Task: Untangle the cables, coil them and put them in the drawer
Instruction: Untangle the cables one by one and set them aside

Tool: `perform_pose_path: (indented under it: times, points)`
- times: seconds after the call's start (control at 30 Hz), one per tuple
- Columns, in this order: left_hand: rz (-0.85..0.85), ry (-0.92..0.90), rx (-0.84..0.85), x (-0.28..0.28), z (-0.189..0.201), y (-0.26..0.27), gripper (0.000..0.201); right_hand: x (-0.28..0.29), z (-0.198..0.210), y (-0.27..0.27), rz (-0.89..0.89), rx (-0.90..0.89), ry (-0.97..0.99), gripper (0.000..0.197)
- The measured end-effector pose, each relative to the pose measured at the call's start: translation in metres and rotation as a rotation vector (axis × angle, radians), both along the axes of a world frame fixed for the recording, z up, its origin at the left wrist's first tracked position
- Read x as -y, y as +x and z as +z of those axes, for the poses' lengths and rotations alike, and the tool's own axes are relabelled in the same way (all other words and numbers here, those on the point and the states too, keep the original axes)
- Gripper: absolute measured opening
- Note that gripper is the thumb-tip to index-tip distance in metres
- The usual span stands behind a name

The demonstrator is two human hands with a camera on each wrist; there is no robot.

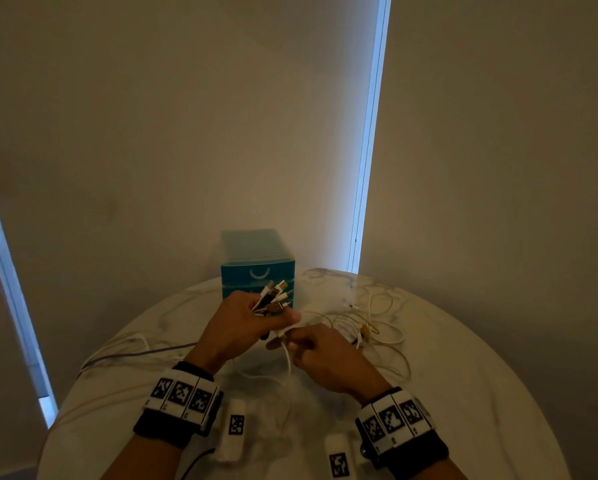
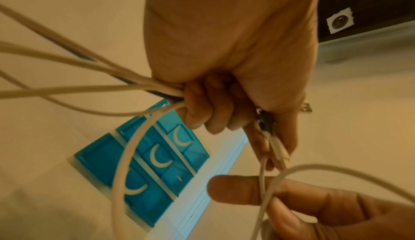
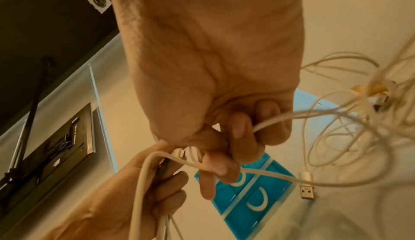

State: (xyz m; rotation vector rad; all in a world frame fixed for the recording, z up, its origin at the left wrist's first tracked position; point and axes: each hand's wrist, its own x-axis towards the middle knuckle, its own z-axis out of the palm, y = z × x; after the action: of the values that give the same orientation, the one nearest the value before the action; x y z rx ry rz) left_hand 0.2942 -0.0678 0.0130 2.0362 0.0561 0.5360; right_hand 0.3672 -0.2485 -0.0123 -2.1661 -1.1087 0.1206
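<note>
Above the round marbled white surface (image 1: 463, 393), a bundle of thin white cables (image 1: 273, 297) is clenched by its plug ends in the left hand (image 1: 236, 327); one strand is pinched by the right hand (image 1: 325, 358). Being light, limp and snag-prone, they are best held near the plugs. The blue plastic drawer unit (image 1: 257, 271) stands closed behind.

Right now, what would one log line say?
left hand: grips cable ends | right hand: pinches cable | drawers: shut

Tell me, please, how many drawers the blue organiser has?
3, stacked on the blue drawer unit: top drawer, middle drawer, bottom drawer. All are closed; the head view hides the lower ones behind the left hand.
</note>
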Motion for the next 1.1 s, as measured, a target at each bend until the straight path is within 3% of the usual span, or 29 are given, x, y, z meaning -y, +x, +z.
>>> perform_pose_path:
  times: [0.13, 0.23, 0.33, 0.4, 0.5, 0.6, 0.7, 0.77, 0.83, 0.9, 1.0, 1.1]
  points:
    - [0.147, -0.237, 0.174, -0.004, 0.002, -0.001, 0.021, 0.011, 0.004, 0.006, -0.111, -0.123, 0.148, 0.035]
    - [0.222, -0.451, 0.285, -0.008, 0.008, -0.004, 0.018, 0.023, 0.005, 0.025, -0.298, -0.472, 0.494, 0.042]
    - [0.313, -0.574, 0.333, -0.014, 0.011, -0.005, 0.019, 0.036, -0.002, 0.042, -0.448, -0.611, 0.688, 0.042]
    - [0.322, -0.585, 0.326, -0.018, 0.012, -0.005, 0.017, 0.04, -0.008, 0.047, -0.48, -0.564, 0.697, 0.031]
    - [0.258, -0.558, 0.313, -0.012, 0.013, -0.009, 0.014, 0.034, -0.003, 0.037, -0.472, -0.286, 0.65, 0.023]
    - [0.193, -0.537, 0.276, -0.004, 0.011, -0.008, 0.017, 0.02, 0.014, 0.009, -0.244, -0.147, 0.467, 0.039]
    - [0.122, -0.554, 0.229, -0.005, 0.009, -0.006, 0.021, 0.003, 0.015, -0.015, -0.134, -0.104, 0.212, 0.062]
    - [0.115, -0.48, 0.181, -0.005, 0.01, -0.008, 0.023, -0.002, 0.01, -0.018, -0.145, -0.096, 0.254, 0.064]
    - [0.124, -0.428, 0.152, -0.004, 0.01, -0.008, 0.024, -0.001, 0.012, -0.014, -0.248, -0.1, 0.389, 0.05]
    - [0.11, -0.422, 0.15, -0.003, 0.011, -0.009, 0.02, 0.005, 0.024, -0.008, -0.333, -0.284, 0.562, 0.05]
    - [0.016, -0.274, 0.078, -0.005, 0.01, -0.01, 0.014, 0.01, 0.033, -0.004, -0.225, -0.726, 0.767, 0.051]
    - [-0.087, -0.139, -0.029, 0.0, 0.008, -0.01, 0.023, 0.009, 0.026, 0.001, -0.193, -0.863, 0.935, 0.042]
